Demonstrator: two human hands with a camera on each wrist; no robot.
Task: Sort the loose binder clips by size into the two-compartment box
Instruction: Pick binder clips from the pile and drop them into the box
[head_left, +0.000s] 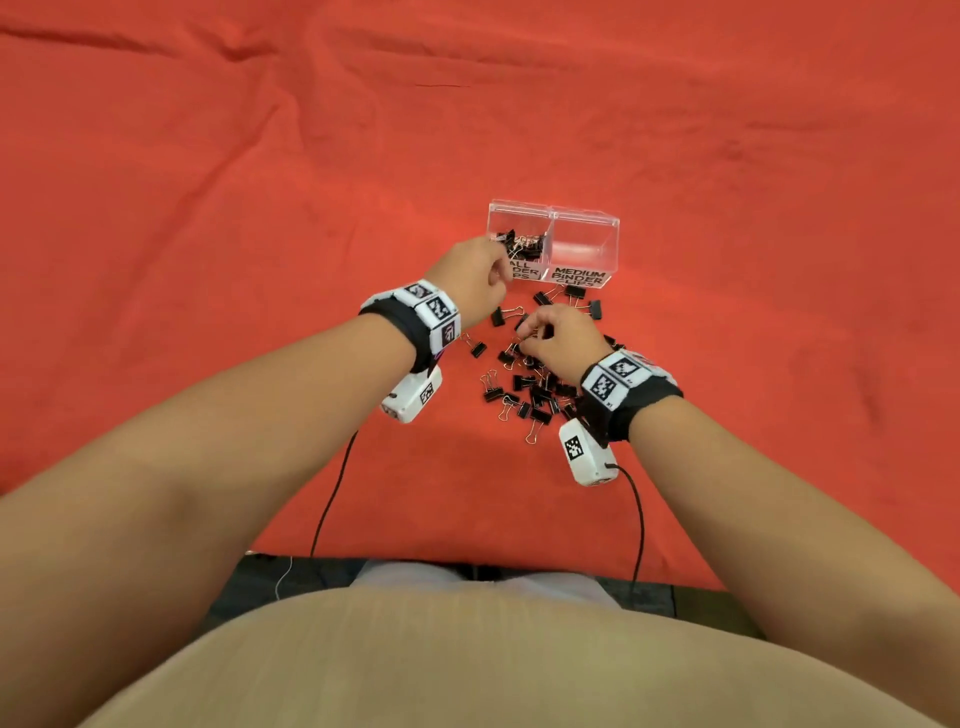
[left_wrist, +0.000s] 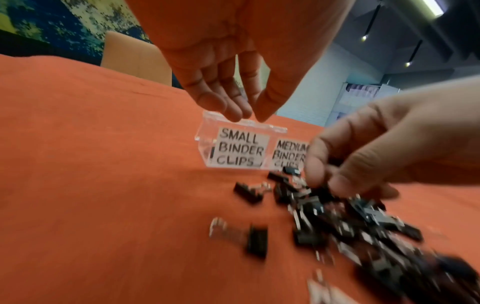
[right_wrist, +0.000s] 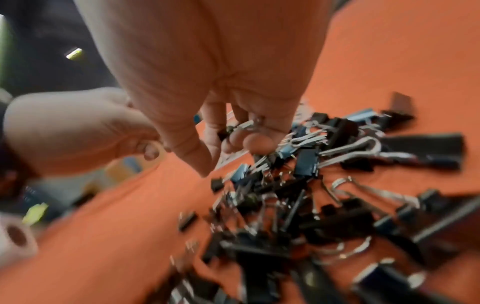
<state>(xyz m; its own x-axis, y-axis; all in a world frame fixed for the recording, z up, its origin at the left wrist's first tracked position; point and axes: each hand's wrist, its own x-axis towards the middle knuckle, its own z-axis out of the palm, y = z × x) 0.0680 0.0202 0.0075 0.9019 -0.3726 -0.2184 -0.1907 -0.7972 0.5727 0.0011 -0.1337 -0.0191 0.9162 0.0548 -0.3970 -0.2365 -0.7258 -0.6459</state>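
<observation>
A clear two-compartment box (head_left: 554, 212) stands on the red cloth, labelled SMALL BINDER CLIPS on the left and MEDIUM BINDER CLIPS on the right (left_wrist: 241, 148). Several black clips lie in the small compartment (head_left: 522, 244); the medium one looks bare. My left hand (head_left: 475, 273) hovers at the small compartment's front rim, fingers and thumb (left_wrist: 250, 119) pointing down, nearly straight, with nothing visible between them. A pile of loose black clips (head_left: 530, 384) lies in front of the box. My right hand (head_left: 540, 332) reaches into the pile, and its curled fingers pinch a small clip (right_wrist: 246, 124) by its silver handle.
Red cloth (head_left: 208, 208) covers the table, with wide bare stretches to the left, right and behind the box. Two black cables (head_left: 332, 493) run from the wrist cameras over the near table edge (head_left: 467, 558). Stray clips (head_left: 576, 293) lie right against the box front.
</observation>
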